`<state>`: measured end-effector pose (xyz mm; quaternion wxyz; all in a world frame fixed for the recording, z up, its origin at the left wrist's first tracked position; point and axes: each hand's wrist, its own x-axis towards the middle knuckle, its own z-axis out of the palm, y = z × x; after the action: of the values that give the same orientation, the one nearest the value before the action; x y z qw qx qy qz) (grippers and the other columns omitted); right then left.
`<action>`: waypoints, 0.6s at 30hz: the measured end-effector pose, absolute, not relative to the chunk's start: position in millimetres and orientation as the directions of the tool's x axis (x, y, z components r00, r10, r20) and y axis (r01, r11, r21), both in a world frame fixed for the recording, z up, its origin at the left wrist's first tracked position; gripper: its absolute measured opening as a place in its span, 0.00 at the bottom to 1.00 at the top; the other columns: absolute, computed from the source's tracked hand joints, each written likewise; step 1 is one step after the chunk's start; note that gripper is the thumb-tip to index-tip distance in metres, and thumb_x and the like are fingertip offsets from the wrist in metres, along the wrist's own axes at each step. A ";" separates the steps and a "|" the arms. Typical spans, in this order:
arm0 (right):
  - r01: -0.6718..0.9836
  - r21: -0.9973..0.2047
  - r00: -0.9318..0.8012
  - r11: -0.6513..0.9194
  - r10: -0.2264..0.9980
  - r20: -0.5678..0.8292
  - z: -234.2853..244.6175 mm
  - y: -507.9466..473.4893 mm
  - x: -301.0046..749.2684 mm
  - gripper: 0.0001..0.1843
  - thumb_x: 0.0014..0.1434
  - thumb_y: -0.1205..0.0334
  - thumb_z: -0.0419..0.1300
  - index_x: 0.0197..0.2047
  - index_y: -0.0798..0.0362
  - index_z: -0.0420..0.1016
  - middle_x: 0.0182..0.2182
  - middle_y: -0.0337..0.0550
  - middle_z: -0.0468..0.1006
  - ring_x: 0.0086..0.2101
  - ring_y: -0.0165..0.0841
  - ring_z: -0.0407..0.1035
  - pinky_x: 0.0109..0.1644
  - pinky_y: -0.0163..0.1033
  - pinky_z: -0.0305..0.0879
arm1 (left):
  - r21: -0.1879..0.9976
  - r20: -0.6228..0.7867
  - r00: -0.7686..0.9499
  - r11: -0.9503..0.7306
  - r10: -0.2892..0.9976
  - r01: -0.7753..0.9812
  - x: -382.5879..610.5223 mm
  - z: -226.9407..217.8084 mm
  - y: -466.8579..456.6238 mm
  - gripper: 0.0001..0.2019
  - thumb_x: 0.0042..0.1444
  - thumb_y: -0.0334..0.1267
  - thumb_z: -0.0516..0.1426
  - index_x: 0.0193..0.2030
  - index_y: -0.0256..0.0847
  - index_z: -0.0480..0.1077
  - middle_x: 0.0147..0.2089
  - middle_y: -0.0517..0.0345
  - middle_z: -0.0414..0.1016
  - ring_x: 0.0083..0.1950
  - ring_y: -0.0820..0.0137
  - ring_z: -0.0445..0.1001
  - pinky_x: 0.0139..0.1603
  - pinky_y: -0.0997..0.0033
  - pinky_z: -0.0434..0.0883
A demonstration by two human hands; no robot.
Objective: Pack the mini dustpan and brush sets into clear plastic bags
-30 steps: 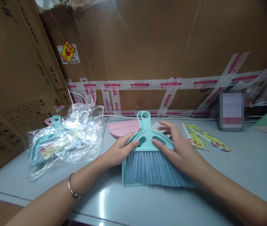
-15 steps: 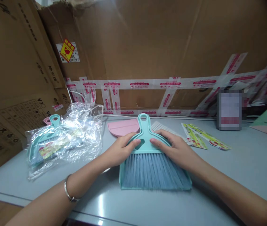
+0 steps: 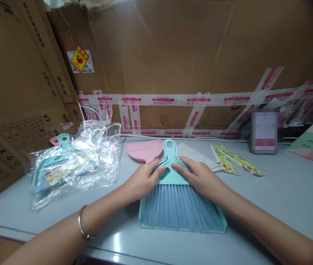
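Note:
Between my hands is a turquoise hand brush (image 3: 182, 208) with blue-grey bristles, lying face up on a matching turquoise dustpan (image 3: 210, 231). Their handles line up, pointing away from me. My left hand (image 3: 146, 176) grips the left shoulder of the pair, thumb on top near the oval hole. On the opposite shoulder, my right hand (image 3: 199, 175) does the same, its fingers curled round the edge. Most of the dustpan is hidden under the brush. Behind it lie a pink brush or dustpan head (image 3: 145, 149) and pale bristles (image 3: 197, 156), partly covered by my hands.
A clear plastic bag (image 3: 90, 165) with another turquoise set inside lies at the left. Two printed card strips (image 3: 240, 160) are at the right, near a blurred dark device (image 3: 265, 130). Large cardboard boxes (image 3: 159, 48) wall off the back and left of the grey table (image 3: 277, 195).
The brush and dustpan have come slightly nearer to me, their handle ends lower in view. Both hands keep their grip, and more of the pink piece and pale bristles shows.

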<state>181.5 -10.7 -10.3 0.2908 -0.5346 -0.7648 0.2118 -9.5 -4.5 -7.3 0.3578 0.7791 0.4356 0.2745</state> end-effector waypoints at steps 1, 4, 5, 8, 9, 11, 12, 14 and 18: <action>0.698 -0.626 -0.261 0.348 0.937 0.230 -11.3 -10.2 181.4 0.20 0.62 0.45 0.46 0.32 0.48 0.69 0.26 0.40 0.75 0.36 0.41 0.72 0.40 0.43 0.64 | 0.799 0.117 0.469 -0.364 0.875 0.479 -9.4 -7.6 -4.1 0.19 0.61 0.49 0.46 0.46 0.39 0.69 0.42 0.52 0.74 0.48 0.61 0.69 0.50 0.63 0.65; 0.699 -0.609 -0.255 0.375 0.926 0.278 -13.7 -8.8 182.3 0.18 0.62 0.46 0.47 0.33 0.47 0.71 0.26 0.40 0.76 0.34 0.40 0.73 0.38 0.42 0.65 | 0.805 0.125 0.466 -0.364 0.876 0.469 -8.9 -8.0 -3.2 0.18 0.61 0.49 0.47 0.46 0.40 0.69 0.42 0.52 0.74 0.49 0.61 0.69 0.51 0.62 0.64; 0.697 -0.608 -0.252 0.381 0.924 0.289 -14.4 -8.4 182.8 0.18 0.62 0.47 0.47 0.33 0.47 0.71 0.26 0.40 0.76 0.34 0.41 0.73 0.38 0.42 0.65 | 0.806 0.123 0.465 -0.362 0.877 0.469 -8.7 -7.9 -3.1 0.18 0.61 0.49 0.47 0.46 0.39 0.69 0.42 0.52 0.74 0.49 0.61 0.69 0.51 0.62 0.64; 0.687 -0.622 -0.250 0.376 0.926 0.285 -16.8 -7.5 183.9 0.17 0.61 0.47 0.49 0.33 0.48 0.72 0.27 0.40 0.76 0.37 0.41 0.72 0.41 0.44 0.65 | 0.806 0.102 0.464 -0.347 0.880 0.480 -8.4 -7.0 -2.8 0.17 0.61 0.47 0.47 0.44 0.38 0.69 0.43 0.51 0.74 0.50 0.60 0.68 0.51 0.61 0.64; 0.679 -0.632 -0.252 0.373 0.927 0.276 -17.8 -7.2 183.5 0.17 0.61 0.47 0.49 0.32 0.48 0.72 0.27 0.41 0.76 0.38 0.42 0.72 0.42 0.45 0.65 | 0.805 0.094 0.464 -0.341 0.881 0.485 -8.3 -6.8 -2.6 0.17 0.61 0.47 0.46 0.44 0.38 0.68 0.44 0.50 0.74 0.50 0.60 0.68 0.52 0.61 0.64; 0.655 -0.663 -0.254 0.362 0.932 0.258 -18.9 -6.4 181.3 0.18 0.60 0.46 0.50 0.33 0.48 0.73 0.27 0.41 0.76 0.40 0.42 0.71 0.44 0.46 0.65 | 0.800 0.085 0.465 -0.339 0.881 0.495 -8.1 -7.0 -2.0 0.17 0.61 0.47 0.46 0.44 0.37 0.68 0.45 0.50 0.74 0.50 0.60 0.68 0.52 0.61 0.64; 0.637 -0.685 -0.255 0.353 0.936 0.244 -18.4 -5.8 180.0 0.18 0.60 0.45 0.50 0.33 0.48 0.73 0.28 0.41 0.76 0.41 0.42 0.71 0.45 0.46 0.65 | 0.797 0.085 0.466 -0.341 0.881 0.498 -7.9 -7.1 -1.6 0.18 0.61 0.47 0.46 0.44 0.37 0.68 0.45 0.51 0.74 0.50 0.60 0.68 0.52 0.61 0.64; 0.593 -0.732 -0.271 0.334 0.940 0.209 -13.7 -3.0 179.7 0.18 0.59 0.45 0.51 0.35 0.49 0.74 0.32 0.41 0.78 0.43 0.42 0.71 0.47 0.47 0.65 | 0.791 0.098 0.461 -0.350 0.882 0.502 -7.4 -7.2 -1.0 0.18 0.60 0.48 0.46 0.44 0.38 0.69 0.44 0.52 0.74 0.49 0.61 0.68 0.52 0.62 0.64; 0.555 -0.777 -0.281 0.298 0.946 0.162 7.0 10.4 214.3 0.21 0.55 0.43 0.54 0.39 0.50 0.74 0.39 0.44 0.78 0.41 0.40 0.72 0.44 0.45 0.67 | 0.780 0.117 0.439 -0.356 0.891 0.515 -7.3 -4.6 -1.5 0.18 0.61 0.49 0.45 0.45 0.40 0.69 0.42 0.54 0.74 0.48 0.62 0.68 0.51 0.63 0.64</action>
<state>214.3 10.4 7.0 0.3194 -0.5073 -0.7395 0.3063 -7.3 -1.5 -4.6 0.3422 0.7761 0.4529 0.2748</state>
